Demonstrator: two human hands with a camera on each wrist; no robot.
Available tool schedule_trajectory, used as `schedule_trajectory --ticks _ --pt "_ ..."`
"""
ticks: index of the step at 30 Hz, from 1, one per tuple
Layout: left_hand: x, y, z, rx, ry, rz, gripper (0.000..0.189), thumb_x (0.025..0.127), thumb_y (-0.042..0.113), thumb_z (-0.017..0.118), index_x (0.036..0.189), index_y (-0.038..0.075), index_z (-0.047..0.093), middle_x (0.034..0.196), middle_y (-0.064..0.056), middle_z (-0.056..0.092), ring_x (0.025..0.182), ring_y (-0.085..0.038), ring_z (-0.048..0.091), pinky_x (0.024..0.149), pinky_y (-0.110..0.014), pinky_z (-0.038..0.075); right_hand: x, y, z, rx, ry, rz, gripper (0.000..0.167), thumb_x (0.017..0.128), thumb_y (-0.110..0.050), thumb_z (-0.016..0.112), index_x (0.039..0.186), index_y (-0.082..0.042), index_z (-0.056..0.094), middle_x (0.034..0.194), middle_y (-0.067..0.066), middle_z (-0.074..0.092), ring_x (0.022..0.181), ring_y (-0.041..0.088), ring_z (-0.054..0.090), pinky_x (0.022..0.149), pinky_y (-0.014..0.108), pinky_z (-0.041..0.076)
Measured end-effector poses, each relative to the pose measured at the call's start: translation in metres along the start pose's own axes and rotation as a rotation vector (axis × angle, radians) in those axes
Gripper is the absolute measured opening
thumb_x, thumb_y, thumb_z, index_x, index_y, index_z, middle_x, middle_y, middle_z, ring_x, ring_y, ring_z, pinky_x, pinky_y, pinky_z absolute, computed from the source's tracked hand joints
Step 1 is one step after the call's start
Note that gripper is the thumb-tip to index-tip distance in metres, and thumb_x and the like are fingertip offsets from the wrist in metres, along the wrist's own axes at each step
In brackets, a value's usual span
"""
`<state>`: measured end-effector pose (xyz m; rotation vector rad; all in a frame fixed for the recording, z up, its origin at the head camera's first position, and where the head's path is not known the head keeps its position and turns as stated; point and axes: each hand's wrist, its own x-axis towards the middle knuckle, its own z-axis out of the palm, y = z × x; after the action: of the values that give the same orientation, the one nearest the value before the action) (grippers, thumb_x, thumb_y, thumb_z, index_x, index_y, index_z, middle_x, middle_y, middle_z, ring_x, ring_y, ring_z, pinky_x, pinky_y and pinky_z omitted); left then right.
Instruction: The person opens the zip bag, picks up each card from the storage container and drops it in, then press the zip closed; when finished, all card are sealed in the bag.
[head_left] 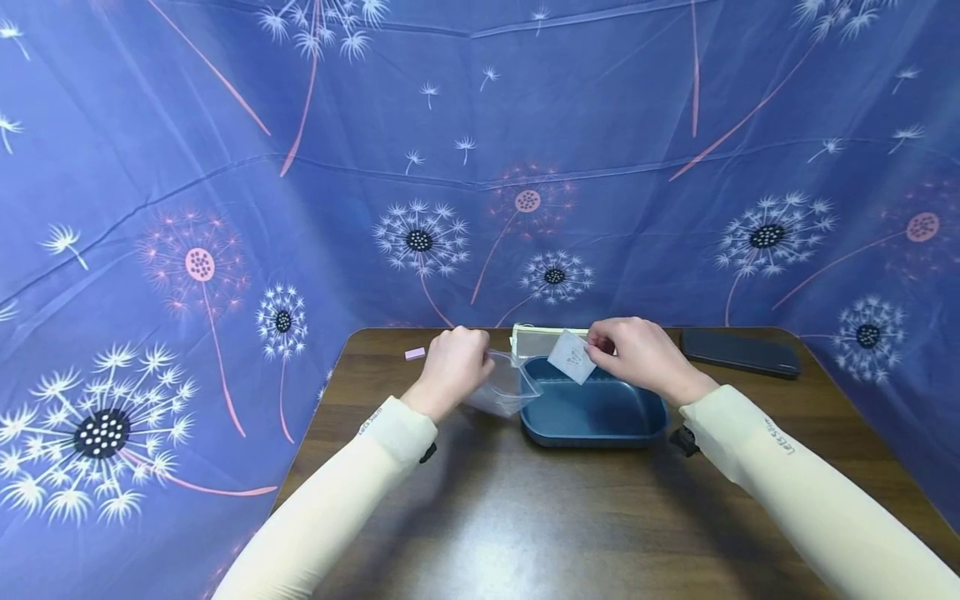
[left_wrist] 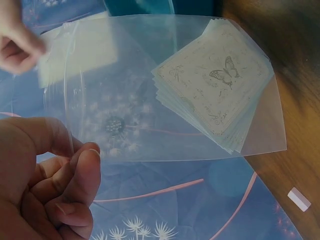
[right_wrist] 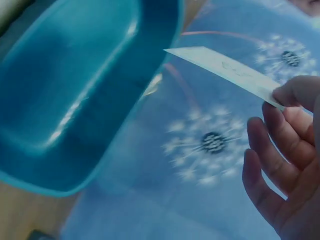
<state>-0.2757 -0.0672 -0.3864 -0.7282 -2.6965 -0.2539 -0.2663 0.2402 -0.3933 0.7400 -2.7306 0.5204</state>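
My left hand (head_left: 456, 367) pinches a clear plastic bag (head_left: 495, 398) near its edge, left of a dark teal tray (head_left: 596, 410). Inside the bag, the left wrist view shows a fanned stack of square paper sheets (left_wrist: 215, 85), the top one printed with a butterfly. Between thumb and fingertips, my right hand (head_left: 637, 357) holds a single square paper sheet (head_left: 572, 358) with a small print, by one corner. That sheet is above the tray's far left part in the head view. The right wrist view shows it nearly edge-on, apart from the tray.
Behind the tray lies a flat see-through pouch (head_left: 536, 343) with a pale yellow edge. A black flat case (head_left: 738, 352) sits at the back right of the wooden table (head_left: 600, 517). A small pink block (head_left: 415, 354) is at the back left. Blue patterned cloth (head_left: 480, 233) hangs around.
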Motion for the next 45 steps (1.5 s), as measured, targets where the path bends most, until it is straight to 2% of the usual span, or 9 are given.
schedule_trajectory --ticks 8,15,25,31,38,42,45 --pt "0.001 -0.002 0.000 0.005 -0.019 -0.016 0.033 0.086 0.013 0.072 0.061 0.017 0.052 0.053 0.004 0.047 0.051 -0.020 0.050 0.051 -0.043 0.046 0.010 -0.044 -0.017 0.048 0.188 -0.135 0.012 0.094 -0.015 0.069 0.085 -0.022 0.069 0.076 -0.014 0.062 0.064 0.005 0.055 0.059 0.031 0.046" --pt "0.002 -0.001 0.000 0.003 -0.014 -0.010 0.032 0.085 0.012 0.072 0.061 0.017 0.052 0.053 0.005 0.047 0.051 -0.020 0.050 0.052 -0.044 0.047 0.014 -0.065 -0.020 0.095 0.236 -0.198 0.013 0.093 -0.015 0.070 0.084 -0.024 0.068 0.077 -0.015 0.061 0.067 0.003 0.053 0.060 0.030 0.047" --pt "0.001 -0.002 0.001 -0.001 -0.014 -0.019 0.034 0.086 0.011 0.071 0.060 0.017 0.050 0.052 0.005 0.042 0.051 -0.019 0.045 0.051 -0.042 0.046 0.017 -0.073 -0.009 0.121 0.220 -0.218 0.011 0.092 -0.015 0.070 0.084 -0.023 0.068 0.077 -0.015 0.060 0.067 0.004 0.054 0.059 0.029 0.047" --pt "0.000 -0.001 0.001 0.002 0.000 -0.011 0.035 0.086 0.013 0.071 0.060 0.017 0.049 0.052 0.005 0.042 0.050 -0.019 0.045 0.050 -0.042 0.046 0.017 -0.075 0.009 0.130 0.173 -0.201 0.009 0.093 -0.015 0.071 0.087 -0.022 0.069 0.077 -0.014 0.060 0.066 0.010 0.056 0.059 0.029 0.046" --pt "-0.001 0.001 0.000 0.014 0.008 -0.021 0.032 0.084 0.012 0.073 0.062 0.017 0.051 0.054 0.003 0.048 0.051 -0.022 0.053 0.052 -0.046 0.048 0.023 -0.079 0.034 0.091 0.104 -0.182 0.011 0.092 -0.015 0.071 0.084 -0.022 0.068 0.071 -0.015 0.056 0.061 0.004 0.050 0.058 0.029 0.044" --pt "-0.001 0.001 0.000 0.012 0.007 -0.012 0.031 0.085 0.013 0.072 0.062 0.016 0.051 0.054 0.002 0.048 0.051 -0.022 0.051 0.051 -0.045 0.047 0.029 -0.080 0.047 0.062 0.088 -0.172 0.014 0.091 -0.015 0.071 0.081 -0.023 0.066 0.069 -0.015 0.053 0.059 0.005 0.047 0.055 0.029 0.042" --pt "-0.001 0.002 0.000 0.010 -0.004 -0.015 0.031 0.085 0.012 0.071 0.062 0.016 0.050 0.053 0.002 0.046 0.050 -0.020 0.047 0.049 -0.042 0.044 0.032 -0.080 0.056 0.043 0.056 -0.145 0.012 0.092 -0.016 0.073 0.083 -0.023 0.068 0.073 -0.012 0.054 0.061 0.006 0.047 0.056 0.029 0.042"
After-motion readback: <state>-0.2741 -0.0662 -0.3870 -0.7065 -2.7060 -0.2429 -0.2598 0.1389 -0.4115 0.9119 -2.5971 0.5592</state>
